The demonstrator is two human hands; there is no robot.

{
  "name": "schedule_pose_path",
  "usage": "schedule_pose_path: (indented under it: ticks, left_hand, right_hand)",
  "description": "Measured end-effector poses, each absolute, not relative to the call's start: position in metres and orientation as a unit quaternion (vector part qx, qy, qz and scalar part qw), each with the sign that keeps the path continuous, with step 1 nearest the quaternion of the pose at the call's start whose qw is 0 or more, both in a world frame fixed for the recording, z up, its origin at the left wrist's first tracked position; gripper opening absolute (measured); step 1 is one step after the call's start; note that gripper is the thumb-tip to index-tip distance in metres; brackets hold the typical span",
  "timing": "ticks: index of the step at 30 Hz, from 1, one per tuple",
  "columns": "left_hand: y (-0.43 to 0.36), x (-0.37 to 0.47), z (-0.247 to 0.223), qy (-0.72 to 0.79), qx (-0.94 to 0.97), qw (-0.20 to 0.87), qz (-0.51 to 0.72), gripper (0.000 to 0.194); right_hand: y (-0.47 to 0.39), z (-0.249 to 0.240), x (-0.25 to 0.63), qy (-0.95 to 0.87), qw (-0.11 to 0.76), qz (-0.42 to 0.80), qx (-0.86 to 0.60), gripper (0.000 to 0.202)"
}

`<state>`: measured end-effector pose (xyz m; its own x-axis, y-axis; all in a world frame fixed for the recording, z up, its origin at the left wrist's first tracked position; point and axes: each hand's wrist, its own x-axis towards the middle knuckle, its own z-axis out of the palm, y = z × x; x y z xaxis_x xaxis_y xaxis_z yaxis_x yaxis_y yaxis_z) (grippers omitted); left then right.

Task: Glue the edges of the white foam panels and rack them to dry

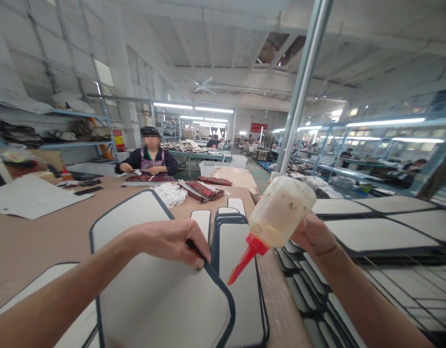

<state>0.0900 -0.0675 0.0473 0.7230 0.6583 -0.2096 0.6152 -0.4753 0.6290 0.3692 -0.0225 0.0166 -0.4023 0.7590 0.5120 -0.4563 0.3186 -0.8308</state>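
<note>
My left hand (172,241) pinches the dark edge of a large white panel (161,295), which lies in front of me. In my right hand (311,232) is a translucent bottle (282,208) with a red nozzle, tipped downward to the left. The nozzle tip hangs near the panel's dark rim, over a stack of narrower white panels (237,256) with dark edges. Some yellowish liquid shows inside the bottle. Most of my right fingers are hidden behind it.
Across the brown table (63,208) sits a person (150,157) handling material. Patterned red pieces (204,190) and a white heap (170,195) lie near that person. Racks with more panels (385,234) stand at the right, beside a metal post (302,87).
</note>
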Motion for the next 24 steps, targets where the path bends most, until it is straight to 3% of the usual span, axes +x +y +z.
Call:
schedule_pose_path:
  ticks: [16, 24]
  left_hand:
    - [-0.056, 0.083, 0.044, 0.351, 0.851, 0.390, 0.032, 0.024]
    - [-0.051, 0.089, 0.042, 0.347, 0.852, 0.390, 0.031, 0.023]
  right_hand:
    - [-0.012, 0.012, 0.353, -0.622, 0.516, 0.576, -0.119, 0.064]
    - [-0.003, 0.002, 0.357, -0.622, 0.523, 0.567, -0.139, 0.056]
